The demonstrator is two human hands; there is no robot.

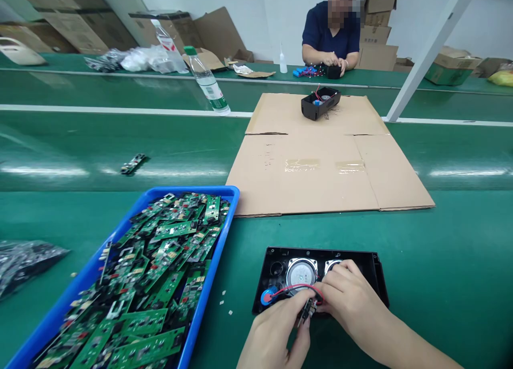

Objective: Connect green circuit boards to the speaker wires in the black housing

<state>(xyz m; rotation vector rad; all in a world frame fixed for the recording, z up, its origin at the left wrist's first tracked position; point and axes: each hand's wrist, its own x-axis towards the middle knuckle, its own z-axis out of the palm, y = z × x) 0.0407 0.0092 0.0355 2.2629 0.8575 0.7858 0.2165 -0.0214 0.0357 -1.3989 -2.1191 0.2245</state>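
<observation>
My left hand [280, 329] pinches a small circuit board [306, 310] on edge between thumb and fingers. My right hand [352, 299] is closed at the board's upper end, where red and black wires [294, 287] run in; its fingertips are partly hidden. Beneath both hands lies a black speaker housing [266, 270], its inside facing up. A round silver speaker [301, 273] sits in it, and a second one is mostly covered by my right hand. At the housing's left, a blue cylindrical battery [269, 296] has the wires coming from its end.
A blue tray [212, 283] heaped with green circuit boards [176, 230] stands on the left. Flattened cardboard [320, 190] lies ahead, bearing another black housing [320, 102]. One loose board [133, 164] and a tilted bottle [207, 83] are farther left. A co-worker [332, 37] sits opposite.
</observation>
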